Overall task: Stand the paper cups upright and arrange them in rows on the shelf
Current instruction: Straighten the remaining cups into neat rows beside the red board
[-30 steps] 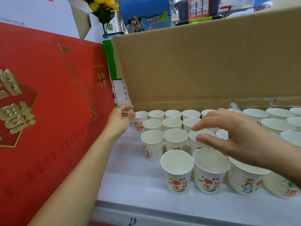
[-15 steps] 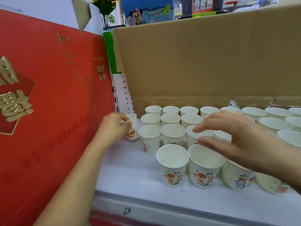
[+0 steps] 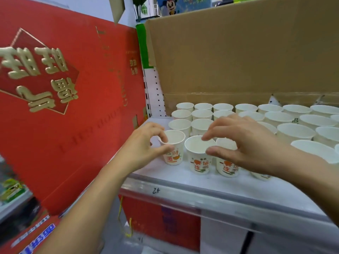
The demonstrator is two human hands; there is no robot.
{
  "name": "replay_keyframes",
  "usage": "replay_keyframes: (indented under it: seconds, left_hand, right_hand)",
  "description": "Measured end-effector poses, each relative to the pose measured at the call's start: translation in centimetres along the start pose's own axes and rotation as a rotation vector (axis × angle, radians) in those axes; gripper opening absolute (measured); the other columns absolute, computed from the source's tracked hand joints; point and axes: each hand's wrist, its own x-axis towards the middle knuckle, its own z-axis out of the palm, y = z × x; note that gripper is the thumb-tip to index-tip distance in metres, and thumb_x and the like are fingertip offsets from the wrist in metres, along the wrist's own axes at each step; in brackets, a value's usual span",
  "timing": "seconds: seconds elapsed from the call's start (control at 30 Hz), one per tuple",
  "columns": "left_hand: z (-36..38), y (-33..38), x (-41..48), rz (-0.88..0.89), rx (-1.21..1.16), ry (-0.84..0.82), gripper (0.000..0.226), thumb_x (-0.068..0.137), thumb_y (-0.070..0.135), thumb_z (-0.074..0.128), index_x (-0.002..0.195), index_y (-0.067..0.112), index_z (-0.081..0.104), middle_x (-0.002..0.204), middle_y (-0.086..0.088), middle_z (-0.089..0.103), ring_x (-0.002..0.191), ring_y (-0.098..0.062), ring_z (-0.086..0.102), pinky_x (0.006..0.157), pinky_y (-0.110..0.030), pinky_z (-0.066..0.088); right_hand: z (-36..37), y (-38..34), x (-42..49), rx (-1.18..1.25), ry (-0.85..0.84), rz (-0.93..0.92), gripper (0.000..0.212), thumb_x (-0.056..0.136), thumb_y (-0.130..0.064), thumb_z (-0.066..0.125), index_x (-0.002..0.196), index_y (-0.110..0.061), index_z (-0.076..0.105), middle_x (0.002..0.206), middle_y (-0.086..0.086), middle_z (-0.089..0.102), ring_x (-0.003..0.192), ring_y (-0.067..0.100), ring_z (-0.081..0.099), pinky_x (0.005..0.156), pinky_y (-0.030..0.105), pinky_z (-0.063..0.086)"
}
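Several white paper cups with orange and green print stand upright in rows on the white shelf. My left hand pinches the rim of one cup at the left end of the front row. Beside it stand a second front cup and a third one. My right hand hovers over those two cups with curled fingers; thumb and forefinger sit at the second cup's rim without clearly gripping it. More cups fill the rows behind.
A tall red gift box stands tight against the shelf's left side. A brown cardboard sheet closes off the back. The shelf's front rail has a handwritten mark. Another red box sits below.
My left hand carried its cup from the back left corner forward to the left end of the front row. My right hand drew in over the front cups, and the view dropped lower.
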Motion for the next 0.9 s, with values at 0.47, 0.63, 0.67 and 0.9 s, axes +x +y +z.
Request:
replay_keyframes:
  seconds: [0.47,0.63,0.67,0.9]
  left_hand:
    - [-0.8,-0.6,-0.1,-0.015,-0.157,-0.100,0.009,0.082,0.034,0.074,0.076,0.028,0.072,0.123,0.019,0.058,0.110,0.001,0.054,0.094,-0.020,0.044]
    - [-0.9,-0.6,0.5,0.007,-0.179,-0.137,0.008,0.083,0.032,0.073,0.077,0.027,0.072,0.124,0.015,0.059,0.112,0.001,0.054,0.097,-0.023,0.046]
    - [-0.9,-0.5,0.7,0.008,-0.182,-0.139,0.007,0.083,0.032,0.073,0.077,0.028,0.072,0.126,0.015,0.059,0.113,0.000,0.054,0.098,-0.024,0.046]
    - [-0.9,0.0,0.9,0.061,-0.156,-0.142,0.007,0.077,0.040,0.075,0.078,0.035,0.070,0.127,0.021,0.057,0.120,0.000,0.048,0.101,-0.026,0.036]
  right_hand:
    - [2.9,-1.4,1.3,-0.176,0.035,0.031,0.019,0.092,-0.044,0.054,0.097,-0.034,0.070,0.105,-0.015,0.062,0.100,0.014,0.052,0.082,0.030,0.033]
    - [1.8,-1.0,0.4,-0.068,0.093,0.125,0.035,0.086,-0.054,0.048,0.113,-0.039,0.064,0.113,-0.017,0.061,0.106,0.010,0.050,0.089,0.033,0.036]
    - [1.3,-0.7,0.0,-0.043,0.122,0.148,0.037,0.085,-0.055,0.047,0.113,-0.039,0.065,0.112,-0.016,0.061,0.106,0.010,0.051,0.088,0.034,0.038]
    - [-1.4,1.2,-3.7,0.038,0.205,0.274,0.039,0.079,-0.060,0.047,0.102,-0.038,0.069,0.104,-0.016,0.064,0.099,0.011,0.056,0.084,0.042,0.046]
